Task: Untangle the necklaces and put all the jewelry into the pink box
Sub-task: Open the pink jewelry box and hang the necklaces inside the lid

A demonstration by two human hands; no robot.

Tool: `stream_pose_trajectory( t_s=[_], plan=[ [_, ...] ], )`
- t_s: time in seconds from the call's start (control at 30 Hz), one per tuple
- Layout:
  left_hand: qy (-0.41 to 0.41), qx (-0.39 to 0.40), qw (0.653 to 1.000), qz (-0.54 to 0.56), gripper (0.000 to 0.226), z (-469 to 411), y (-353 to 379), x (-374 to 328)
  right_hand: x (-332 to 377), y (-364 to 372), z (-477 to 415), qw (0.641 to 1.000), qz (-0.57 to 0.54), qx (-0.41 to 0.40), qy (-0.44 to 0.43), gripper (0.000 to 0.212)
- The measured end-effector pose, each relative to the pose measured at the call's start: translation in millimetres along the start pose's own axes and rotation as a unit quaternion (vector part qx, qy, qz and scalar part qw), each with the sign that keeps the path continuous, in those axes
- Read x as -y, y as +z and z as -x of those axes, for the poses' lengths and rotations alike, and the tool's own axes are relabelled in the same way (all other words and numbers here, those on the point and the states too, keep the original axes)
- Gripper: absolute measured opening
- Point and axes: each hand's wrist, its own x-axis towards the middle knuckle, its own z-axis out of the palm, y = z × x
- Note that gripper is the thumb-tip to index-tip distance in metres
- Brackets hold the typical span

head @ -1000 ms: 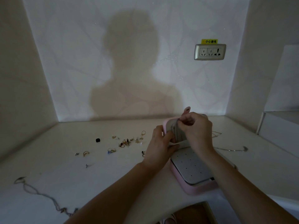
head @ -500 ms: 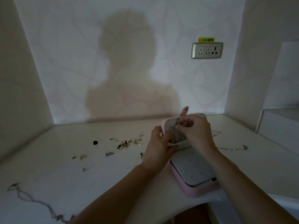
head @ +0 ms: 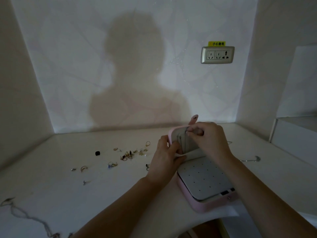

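The pink box [head: 202,206] lies open on the white desk, its grey dotted panel facing up and its lid [head: 175,134] standing upright. My left hand [head: 165,158] grips the lid's left edge and pocket flap. My right hand [head: 208,140] pinches a thin silver necklace [head: 180,140] at the top of the lid's grey lining; the chain hangs down the lining. Rings and earrings [head: 132,153] lie scattered left of the box. A tangled chain [head: 25,215] trails along the desk's near left edge. Another silver necklace [head: 252,159] lies right of the box.
A small black object [head: 97,153] sits among the loose pieces. A wall socket [head: 217,54] with a yellow label hangs on the back wall. White walls close in the desk on both sides, and a raised white ledge [head: 295,134] stands at the right.
My right hand has shifted slightly at the top of the lid, still pinching the chain. The left hand keeps its hold on the lid.
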Motion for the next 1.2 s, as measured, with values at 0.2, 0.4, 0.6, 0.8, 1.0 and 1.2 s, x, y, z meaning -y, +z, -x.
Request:
stream_pose_trajectory(
  t_s=[0.2,0.4,0.6,0.8,1.0,1.2],
  plan=[
    [-0.001,-0.005,1.0,0.008,0.023,0.4,-0.6,-1.2,-0.1,0.2,4.1,0.995,0.052,-0.015,-0.081,0.011],
    [-0.004,0.0,1.0,0.011,0.023,0.5,-1.3,-1.5,-8.7,9.5,1.4,0.996,0.042,-0.057,-0.061,0.008],
    [-0.009,-0.001,1.0,0.018,0.026,0.4,-0.7,-1.2,-11.0,14.7,8.5,0.998,-0.002,-0.044,-0.054,0.012],
    [-0.026,0.007,1.0,0.01,0.021,0.2,-2.1,-2.5,-7.2,18.6,10.1,0.997,-0.053,-0.05,-0.026,0.015],
    [-0.016,0.002,1.0,0.009,0.021,0.0,-3.0,-3.9,-9.2,9.3,4.6,0.98,0.083,-0.022,-0.179,0.024],
    [-0.02,0.011,1.0,0.007,0.022,-1.0,-2.2,-1.7,-20.4,3.1,-13.6,0.917,0.2,0.08,-0.335,0.019]
  ],
)
